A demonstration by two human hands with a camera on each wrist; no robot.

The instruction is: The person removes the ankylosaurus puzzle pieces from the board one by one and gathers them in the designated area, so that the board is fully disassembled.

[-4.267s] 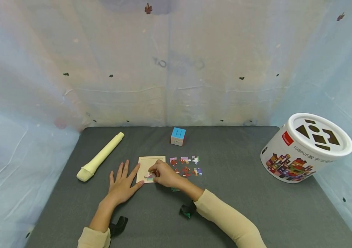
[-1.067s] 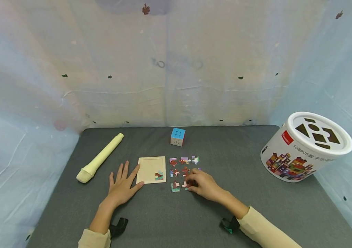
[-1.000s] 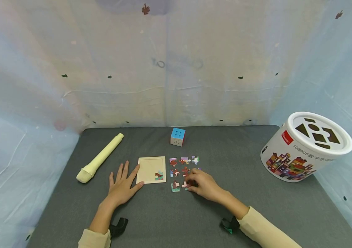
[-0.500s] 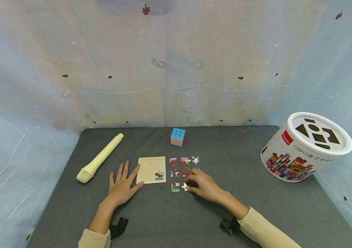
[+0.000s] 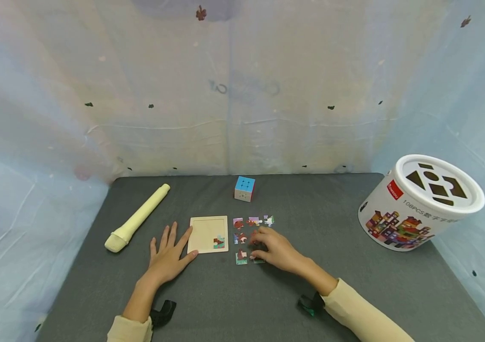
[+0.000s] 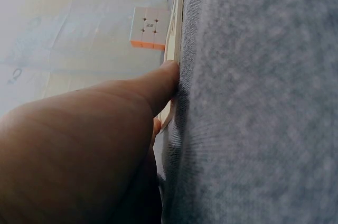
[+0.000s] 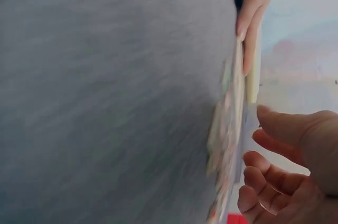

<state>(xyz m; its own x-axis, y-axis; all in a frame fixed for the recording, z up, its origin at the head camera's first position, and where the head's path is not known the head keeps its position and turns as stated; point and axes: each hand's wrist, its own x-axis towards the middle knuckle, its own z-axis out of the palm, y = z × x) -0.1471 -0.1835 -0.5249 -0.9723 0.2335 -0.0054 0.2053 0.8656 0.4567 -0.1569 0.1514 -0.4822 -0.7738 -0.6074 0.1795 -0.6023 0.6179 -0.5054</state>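
Observation:
My left hand [image 5: 168, 259] lies with fingers spread on the grey table, its thumb and index fingertip at the left edge of a square wooden puzzle tray [image 5: 201, 230]. The left wrist view shows its thumb [image 6: 158, 84] against the tray's side. One puzzle piece [image 5: 219, 242] sits in the tray's lower right corner. Right of the tray lie several puzzle pieces in rows, among them a green-edged one [image 5: 241, 258]. Over these hovers my right hand [image 5: 277, 249], thumb and fingers apart. In the right wrist view nothing shows between its fingers [image 7: 259, 176]; it hides some pieces.
A puzzle cube [image 5: 244, 189] with a blue top stands behind the pieces. A pale yellow microphone-shaped object [image 5: 139, 216] lies at the left. At the right stands a large white bucket [image 5: 413, 209] with shape holes in its lid. Hanging sheets surround the table.
From the tray, my right hand has moved right to the loose pieces, leaving one piece in the corner. Within the last half second its fingers have spread and shifted slightly away. My left hand stays put.

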